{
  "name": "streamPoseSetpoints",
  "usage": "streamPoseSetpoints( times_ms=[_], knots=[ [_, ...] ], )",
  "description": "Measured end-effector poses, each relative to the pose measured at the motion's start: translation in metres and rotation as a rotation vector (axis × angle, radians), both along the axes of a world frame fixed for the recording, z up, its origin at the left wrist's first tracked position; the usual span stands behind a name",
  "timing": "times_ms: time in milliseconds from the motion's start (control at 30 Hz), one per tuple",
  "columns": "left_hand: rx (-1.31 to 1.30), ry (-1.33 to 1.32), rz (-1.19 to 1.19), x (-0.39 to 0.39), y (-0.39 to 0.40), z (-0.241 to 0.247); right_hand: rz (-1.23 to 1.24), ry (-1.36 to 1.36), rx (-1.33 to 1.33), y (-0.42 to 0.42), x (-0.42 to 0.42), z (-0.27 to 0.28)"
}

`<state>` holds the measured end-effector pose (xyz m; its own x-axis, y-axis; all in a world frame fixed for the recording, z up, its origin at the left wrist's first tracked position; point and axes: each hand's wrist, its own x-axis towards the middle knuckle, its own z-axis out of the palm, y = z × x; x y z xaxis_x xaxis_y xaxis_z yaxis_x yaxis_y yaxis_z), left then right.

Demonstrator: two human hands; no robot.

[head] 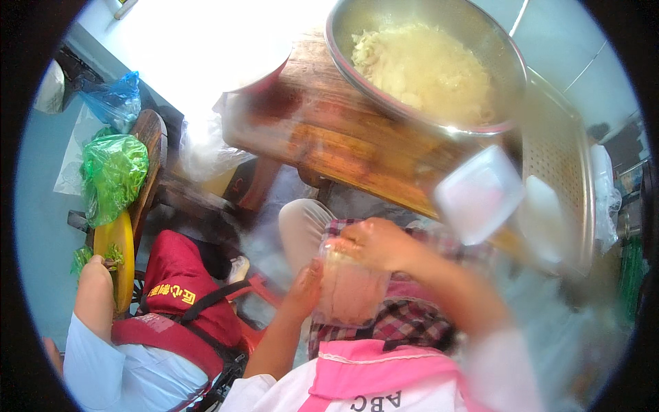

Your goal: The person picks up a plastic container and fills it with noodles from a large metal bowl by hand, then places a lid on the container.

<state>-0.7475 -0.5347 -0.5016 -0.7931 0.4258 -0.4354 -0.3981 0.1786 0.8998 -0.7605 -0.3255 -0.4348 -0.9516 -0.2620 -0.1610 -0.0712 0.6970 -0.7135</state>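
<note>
My left hand [310, 284] grips the left side of a clear plastic container [355, 293] held over my lap. My right hand [371, 244] is at the container's top, its fingers bent over the opening and touching pale food there; whether they pinch any is hidden. Pinkish contents show through the container's wall. Beyond my hands, a large steel bowl [360, 85] of pale yellow, wet shredded food [427, 77] stands on a wooden table [340, 154]. Nearer my right forearm is a translucent white plastic container [481, 195], blurred, beside another pale one [540, 219].
A perforated metal tray [556, 139] lies at the right. On the left, a co-worker in a red apron [180, 283] reaches to a yellow basin [121, 257] with greens, beside a green plastic bag [114, 172]. A large white-topped vessel [206, 46] stands on the table's left part.
</note>
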Motion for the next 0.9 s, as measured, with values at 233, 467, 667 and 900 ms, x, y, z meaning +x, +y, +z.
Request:
streamPoseSetpoints(
  times_ms=[233,467,667,900],
  knots=[
    [0.177,-0.132,0.128,0.003,0.018,0.03,-0.076,0.003,-0.073,-0.012,-0.001,-0.009],
    [0.022,-0.102,-0.004,-0.004,0.002,0.034,0.006,0.08,-0.06,-0.025,-0.012,-0.008],
    [0.073,-0.258,0.322,-0.003,0.003,0.035,-0.359,0.179,-0.26,-0.031,-0.013,-0.027],
    [0.079,-0.181,0.368,-0.018,0.004,0.038,-0.491,0.181,-0.369,-0.036,-0.023,-0.028]
  ],
)
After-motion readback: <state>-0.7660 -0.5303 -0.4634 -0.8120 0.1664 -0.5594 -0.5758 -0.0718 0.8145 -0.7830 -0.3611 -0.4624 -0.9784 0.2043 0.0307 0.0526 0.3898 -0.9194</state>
